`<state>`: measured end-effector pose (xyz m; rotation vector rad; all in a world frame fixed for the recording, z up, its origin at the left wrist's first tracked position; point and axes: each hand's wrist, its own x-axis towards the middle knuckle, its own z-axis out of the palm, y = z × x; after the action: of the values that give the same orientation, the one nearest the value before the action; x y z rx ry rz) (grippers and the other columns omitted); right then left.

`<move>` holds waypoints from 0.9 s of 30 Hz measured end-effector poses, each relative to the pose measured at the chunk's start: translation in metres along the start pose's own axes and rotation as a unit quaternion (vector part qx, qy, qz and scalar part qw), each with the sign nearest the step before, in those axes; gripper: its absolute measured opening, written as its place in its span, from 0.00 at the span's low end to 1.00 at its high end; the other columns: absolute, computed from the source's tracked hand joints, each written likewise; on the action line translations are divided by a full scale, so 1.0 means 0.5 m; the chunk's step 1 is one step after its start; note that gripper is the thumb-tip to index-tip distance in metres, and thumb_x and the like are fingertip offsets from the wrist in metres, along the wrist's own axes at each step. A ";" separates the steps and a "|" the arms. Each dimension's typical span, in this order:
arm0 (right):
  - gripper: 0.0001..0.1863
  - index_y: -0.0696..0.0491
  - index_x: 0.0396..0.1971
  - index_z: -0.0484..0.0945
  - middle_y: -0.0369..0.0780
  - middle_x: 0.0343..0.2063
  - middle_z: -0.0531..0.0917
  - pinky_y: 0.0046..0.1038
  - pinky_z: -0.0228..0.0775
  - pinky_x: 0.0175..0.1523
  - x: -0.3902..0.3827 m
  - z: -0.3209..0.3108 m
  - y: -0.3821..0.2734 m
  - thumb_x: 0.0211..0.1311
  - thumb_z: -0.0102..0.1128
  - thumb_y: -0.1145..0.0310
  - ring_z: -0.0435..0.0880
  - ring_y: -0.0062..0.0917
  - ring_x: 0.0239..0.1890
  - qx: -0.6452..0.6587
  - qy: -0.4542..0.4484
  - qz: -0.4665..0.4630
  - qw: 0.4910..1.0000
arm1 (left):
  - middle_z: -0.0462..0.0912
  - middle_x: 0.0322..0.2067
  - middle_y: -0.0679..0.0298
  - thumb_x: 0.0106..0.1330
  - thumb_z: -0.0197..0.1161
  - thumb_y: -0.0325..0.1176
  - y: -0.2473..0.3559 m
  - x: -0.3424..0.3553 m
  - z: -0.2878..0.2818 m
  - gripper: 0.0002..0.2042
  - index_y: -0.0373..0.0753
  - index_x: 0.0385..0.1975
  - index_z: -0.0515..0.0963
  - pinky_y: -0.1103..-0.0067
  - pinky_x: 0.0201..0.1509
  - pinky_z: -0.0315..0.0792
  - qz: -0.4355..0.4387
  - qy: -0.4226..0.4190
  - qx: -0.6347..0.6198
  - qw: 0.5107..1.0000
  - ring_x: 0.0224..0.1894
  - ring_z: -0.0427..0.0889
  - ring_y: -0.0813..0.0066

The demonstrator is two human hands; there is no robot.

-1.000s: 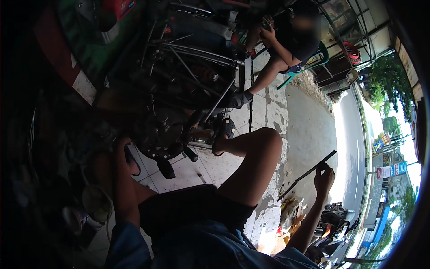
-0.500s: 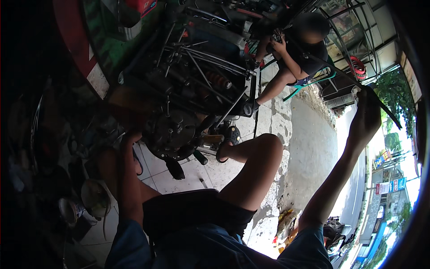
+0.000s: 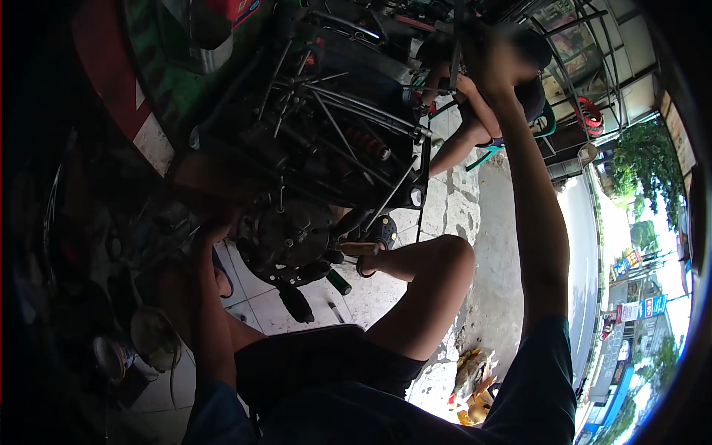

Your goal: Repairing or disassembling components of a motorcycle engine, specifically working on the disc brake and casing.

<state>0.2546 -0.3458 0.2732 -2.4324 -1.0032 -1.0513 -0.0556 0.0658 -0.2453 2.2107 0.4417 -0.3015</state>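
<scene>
My left hand is in deep shadow at the left side of a dark round engine casing. Its fingers are hidden, so what it grips cannot be made out. Raised far out ahead, my right hand is closed round a long, thin dark bar. This hand partly covers a seated person, whose arm and bent leg show behind it. Bolts and a pedal-like black piece stick out from the casing, which sits in front of my knees.
Several long metal T-handle tools stand in a rack behind the casing. A green cylindrical object lies on the tiled floor beside a wooden-handled tool. Containers stand at left; crumpled wrappers lie at right, near the road.
My right hand has swung from the far right toward the upper middle, carrying the dark bar in front of the seated person. My left hand stays by the casing.
</scene>
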 end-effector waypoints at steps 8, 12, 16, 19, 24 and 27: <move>0.14 0.52 0.48 0.85 0.53 0.42 0.88 0.44 0.82 0.50 0.025 0.216 -0.032 0.65 0.60 0.67 0.87 0.48 0.47 -0.134 -0.246 -0.029 0.959 | 0.76 0.64 0.46 0.81 0.43 0.50 0.017 0.011 -0.010 0.28 0.38 0.73 0.64 0.66 0.67 0.69 0.063 -0.059 0.095 0.992 0.62 0.76 0.56; 0.27 0.50 0.63 0.77 0.53 0.47 0.86 0.44 0.81 0.56 -0.097 0.284 -0.146 0.62 0.64 0.65 0.87 0.50 0.49 0.005 -0.406 -0.046 0.913 | 0.76 0.63 0.47 0.80 0.47 0.47 0.090 -0.041 -0.061 0.26 0.39 0.71 0.66 0.65 0.66 0.69 -0.031 -0.148 0.051 0.987 0.61 0.77 0.56; 0.31 0.53 0.60 0.78 0.52 0.49 0.86 0.42 0.80 0.58 -0.174 0.288 -0.233 0.56 0.70 0.58 0.87 0.47 0.51 0.087 -0.359 -0.042 0.929 | 0.77 0.63 0.47 0.79 0.47 0.47 0.045 -0.038 -0.047 0.26 0.39 0.71 0.67 0.65 0.66 0.70 -0.034 -0.137 0.070 0.987 0.61 0.77 0.57; 0.32 0.55 0.54 0.82 0.51 0.49 0.87 0.41 0.80 0.58 -0.174 0.291 -0.254 0.51 0.74 0.54 0.87 0.44 0.52 0.032 -0.351 0.025 0.935 | 0.77 0.63 0.47 0.79 0.47 0.46 0.025 -0.011 -0.043 0.26 0.39 0.71 0.67 0.65 0.65 0.70 -0.025 -0.129 0.089 0.987 0.61 0.78 0.57; 0.27 0.56 0.48 0.84 0.51 0.44 0.88 0.42 0.80 0.56 -0.165 0.303 -0.271 0.51 0.74 0.55 0.87 0.46 0.49 0.017 -0.349 0.042 0.936 | 0.77 0.62 0.47 0.79 0.47 0.46 -0.027 -0.030 0.022 0.26 0.39 0.70 0.68 0.66 0.65 0.71 -0.012 -0.116 0.120 0.986 0.60 0.78 0.58; 0.22 0.56 0.46 0.85 0.51 0.43 0.88 0.42 0.81 0.55 -0.147 0.317 -0.252 0.55 0.71 0.57 0.88 0.47 0.48 0.028 -0.382 0.074 0.921 | 0.77 0.62 0.47 0.79 0.47 0.46 -0.056 -0.026 0.032 0.26 0.39 0.70 0.68 0.66 0.64 0.71 0.003 -0.106 0.142 0.984 0.60 0.79 0.58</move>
<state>0.2115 -0.2102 0.1114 -2.8561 -0.9939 0.0246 -0.0799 0.0666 -0.2702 2.4210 0.2893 -0.6235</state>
